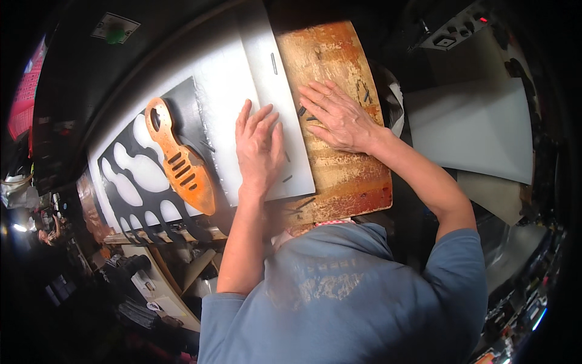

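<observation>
My left hand [259, 148] is over the white board [297, 164], fingers slightly bent and apart, with nothing seen in it. On the worn wooden board [345, 188] to its right, my right hand [341, 118] lies nearly flat with its fingers stretched out. Small dark strips [311, 118] lie at its fingertips; more may be hidden under the palm. Left of my left hand rests an orange shoe-sole-shaped cutting die [193, 182] with slots and a loop-like opening at its far end. Beneath the die is a black sheet [189, 109] with several sole-shaped holes.
A few dark scraps [273, 64] are scattered on the white board. A dark machine body with a green button [115, 35] runs along the far left. At the right are a pale sheet [473, 127] and a control box [454, 33] with a red light.
</observation>
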{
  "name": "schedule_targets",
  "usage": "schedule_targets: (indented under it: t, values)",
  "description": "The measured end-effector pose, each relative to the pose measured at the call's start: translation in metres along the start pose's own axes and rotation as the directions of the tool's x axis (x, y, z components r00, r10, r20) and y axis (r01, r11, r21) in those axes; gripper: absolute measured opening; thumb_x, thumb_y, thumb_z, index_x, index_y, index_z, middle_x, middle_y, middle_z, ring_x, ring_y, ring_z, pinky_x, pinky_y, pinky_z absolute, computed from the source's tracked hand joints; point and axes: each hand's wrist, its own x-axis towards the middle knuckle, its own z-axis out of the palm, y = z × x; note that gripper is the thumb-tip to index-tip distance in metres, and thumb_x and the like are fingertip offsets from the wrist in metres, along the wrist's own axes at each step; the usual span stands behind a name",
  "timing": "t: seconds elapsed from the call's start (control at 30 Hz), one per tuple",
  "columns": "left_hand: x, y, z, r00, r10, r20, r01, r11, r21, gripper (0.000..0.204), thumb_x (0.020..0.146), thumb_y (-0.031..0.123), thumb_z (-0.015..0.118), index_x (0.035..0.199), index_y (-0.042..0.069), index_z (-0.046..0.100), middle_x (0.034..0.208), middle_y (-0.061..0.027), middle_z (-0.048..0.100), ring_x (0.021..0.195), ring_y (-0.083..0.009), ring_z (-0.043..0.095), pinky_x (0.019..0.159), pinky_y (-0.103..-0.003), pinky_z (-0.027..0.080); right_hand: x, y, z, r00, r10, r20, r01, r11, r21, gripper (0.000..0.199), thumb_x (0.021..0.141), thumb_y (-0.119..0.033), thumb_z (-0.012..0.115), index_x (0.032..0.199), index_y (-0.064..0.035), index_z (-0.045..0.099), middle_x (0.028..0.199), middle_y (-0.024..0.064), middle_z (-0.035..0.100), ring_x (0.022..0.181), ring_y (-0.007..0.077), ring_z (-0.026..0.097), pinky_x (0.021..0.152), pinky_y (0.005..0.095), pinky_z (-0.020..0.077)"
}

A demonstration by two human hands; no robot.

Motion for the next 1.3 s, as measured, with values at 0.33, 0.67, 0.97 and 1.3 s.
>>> schedule_targets:
  t: [0.33,0.67,0.97,1.3]
  values:
    - [0.000,-0.001,0.000,1.000,0.004,0.000,-0.004,1.000,0.013,0.018,0.096,0.003,0.071,0.113,0.003,0.078,0.130,-0.0139,0.074,0.147,-0.0438,0.049,0.117,-0.050,0.046,-0.024,-0.019,-0.008,0.999,-0.024,-0.023,0.025,0.999,0.022,0.050,0.094,-0.022,0.075,0.137,0.0027,0.067,0.153,0.0182,0.059,0.149,0.0349,0.049,0.128,0.0520,0.0343]
    - [-0.003,-0.004,0.002,1.000,-0.001,-0.023,0.001,1.000,0.016,0.020,0.095,0.003,0.072,0.115,0.004,0.076,0.135,-0.0142,0.071,0.148,-0.0408,0.049,0.121,-0.052,0.045,-0.065,0.062,-0.048,0.970,0.078,-0.232,-0.111,0.985,-0.133,0.026,0.095,0.001,0.069,0.120,0.0034,0.076,0.128,0.0157,0.074,0.129,0.0365,0.067,0.110,0.0469,0.0547]
    - [0.000,-0.001,0.003,0.995,0.054,-0.087,-0.052,0.998,0.020,0.019,0.089,0.005,0.077,0.108,0.000,0.075,0.127,-0.0177,0.073,0.142,-0.0453,0.053,0.118,-0.055,0.046,-0.065,0.064,-0.069,0.688,0.595,-0.415,-0.555,0.800,0.227,0.024,0.108,-0.015,0.066,0.126,-0.0018,0.075,0.127,0.0089,0.073,0.116,0.0194,0.069,0.102,0.0328,0.0533]
    - [-0.078,-0.002,-0.091,0.949,0.274,-0.154,-0.314,0.862,-0.399,0.014,0.085,0.004,0.075,0.098,0.003,0.070,0.101,-0.0141,0.075,0.087,-0.0327,0.075,0.077,-0.042,0.062,0.109,-0.122,0.015,0.852,0.522,-0.049,-0.299,0.561,0.772,0.034,0.106,-0.009,0.065,0.138,0.0017,0.066,0.134,0.0162,0.069,0.123,0.0241,0.068,0.109,0.0357,0.0550]
